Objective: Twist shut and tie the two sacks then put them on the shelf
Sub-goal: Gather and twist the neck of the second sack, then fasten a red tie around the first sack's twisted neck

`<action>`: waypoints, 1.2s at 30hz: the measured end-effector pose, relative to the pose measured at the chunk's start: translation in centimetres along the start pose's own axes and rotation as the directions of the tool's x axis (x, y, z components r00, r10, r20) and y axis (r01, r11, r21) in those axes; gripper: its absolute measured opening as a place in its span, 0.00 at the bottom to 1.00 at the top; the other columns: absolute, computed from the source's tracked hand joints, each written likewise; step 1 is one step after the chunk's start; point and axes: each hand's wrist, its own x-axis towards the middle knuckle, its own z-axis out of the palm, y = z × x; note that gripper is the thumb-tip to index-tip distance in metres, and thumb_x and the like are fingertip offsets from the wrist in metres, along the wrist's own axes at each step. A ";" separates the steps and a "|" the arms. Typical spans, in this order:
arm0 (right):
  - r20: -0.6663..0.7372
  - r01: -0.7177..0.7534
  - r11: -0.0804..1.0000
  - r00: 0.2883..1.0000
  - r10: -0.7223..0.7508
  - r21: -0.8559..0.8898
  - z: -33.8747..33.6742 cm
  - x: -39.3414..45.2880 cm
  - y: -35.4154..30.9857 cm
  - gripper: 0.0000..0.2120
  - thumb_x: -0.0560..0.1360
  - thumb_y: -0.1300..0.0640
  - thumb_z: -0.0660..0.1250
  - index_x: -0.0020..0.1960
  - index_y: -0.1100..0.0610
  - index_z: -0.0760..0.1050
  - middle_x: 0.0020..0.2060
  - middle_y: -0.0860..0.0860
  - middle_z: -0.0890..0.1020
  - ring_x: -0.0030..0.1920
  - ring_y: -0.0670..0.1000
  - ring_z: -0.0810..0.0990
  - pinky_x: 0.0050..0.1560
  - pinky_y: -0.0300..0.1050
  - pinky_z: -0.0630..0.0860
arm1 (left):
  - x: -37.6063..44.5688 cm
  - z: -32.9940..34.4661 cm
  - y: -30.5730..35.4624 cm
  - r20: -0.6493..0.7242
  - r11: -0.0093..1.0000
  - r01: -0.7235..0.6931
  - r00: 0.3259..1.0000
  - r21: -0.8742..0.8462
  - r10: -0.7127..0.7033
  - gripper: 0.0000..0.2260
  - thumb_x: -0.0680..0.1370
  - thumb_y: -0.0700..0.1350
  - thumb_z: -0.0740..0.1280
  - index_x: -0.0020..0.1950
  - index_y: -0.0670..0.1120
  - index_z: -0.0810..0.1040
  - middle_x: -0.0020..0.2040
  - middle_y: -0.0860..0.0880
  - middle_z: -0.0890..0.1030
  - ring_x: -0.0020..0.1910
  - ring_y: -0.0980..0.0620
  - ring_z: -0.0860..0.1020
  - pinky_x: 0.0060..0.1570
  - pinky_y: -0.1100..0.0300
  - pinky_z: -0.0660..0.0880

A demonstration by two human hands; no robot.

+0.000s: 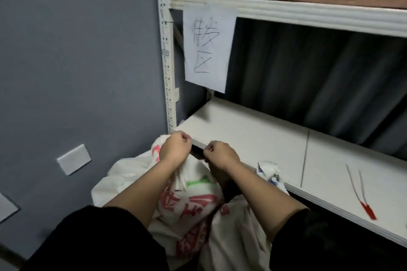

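Note:
A white sack with red and green print [193, 200] stands on the floor below the white shelf board [253, 138]. Its neck is bunched up under my left hand [174, 148], which is closed in a fist over it. My right hand [220, 154] is closed just to the right, pinching something thin that I cannot make out. A second white sack [233, 233] leans against the first, lower right; its bunched top [269, 170] rests at the shelf edge. A tie with wire legs and a red tag [361, 191] lies on the shelf board at the right.
A white slotted upright [167, 61] of the rack stands at the left by the grey wall. A paper sign [209, 46] hangs from the upper shelf beam [308, 15]. Wall plates [73, 159] sit on the grey wall at the left.

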 end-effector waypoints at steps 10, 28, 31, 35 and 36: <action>-0.214 -0.138 0.988 0.965 0.149 0.066 -12.0 -6.7 8.7 0.09 0.73 0.56 0.58 0.45 0.52 0.77 0.38 0.46 0.85 0.37 0.49 0.83 0.41 0.41 0.75 | -6.0 7.6 13.6 0.236 0.981 -0.181 0.953 -0.064 0.191 0.11 0.75 0.39 0.54 0.49 0.47 0.75 0.43 0.49 0.84 0.41 0.47 0.82 0.45 0.58 0.76; -0.341 -0.527 0.845 0.781 0.524 0.092 -21.8 -13.8 37.9 0.08 0.74 0.58 0.58 0.44 0.51 0.76 0.32 0.45 0.82 0.43 0.50 0.82 0.43 0.42 0.75 | -14.4 30.9 26.9 0.563 0.861 -0.506 0.729 0.061 0.389 0.07 0.75 0.44 0.55 0.45 0.50 0.73 0.47 0.49 0.83 0.46 0.45 0.81 0.50 0.52 0.78; -0.332 -0.576 0.813 0.752 0.569 0.089 -21.3 -13.1 42.7 0.09 0.74 0.59 0.58 0.46 0.53 0.77 0.30 0.44 0.79 0.42 0.51 0.82 0.41 0.41 0.74 | -14.7 35.1 27.6 0.611 0.846 -0.529 0.694 0.073 0.381 0.07 0.76 0.45 0.55 0.44 0.50 0.72 0.47 0.49 0.83 0.46 0.46 0.81 0.49 0.54 0.78; -0.296 -0.624 0.781 0.739 0.605 0.038 -19.9 -11.1 48.6 0.12 0.75 0.59 0.58 0.52 0.55 0.78 0.45 0.51 0.84 0.47 0.54 0.82 0.47 0.45 0.78 | -14.5 40.6 27.4 0.643 0.834 -0.544 0.672 0.093 0.367 0.09 0.76 0.44 0.55 0.47 0.47 0.75 0.46 0.48 0.84 0.46 0.46 0.81 0.49 0.54 0.78; -0.288 -0.634 0.773 0.738 0.610 0.013 -19.5 -10.4 50.0 0.12 0.75 0.60 0.58 0.54 0.55 0.78 0.48 0.52 0.83 0.49 0.55 0.82 0.47 0.45 0.78 | -14.3 41.9 27.2 0.647 0.836 -0.541 0.672 0.097 0.360 0.10 0.76 0.44 0.55 0.48 0.46 0.75 0.46 0.48 0.83 0.46 0.46 0.81 0.49 0.54 0.78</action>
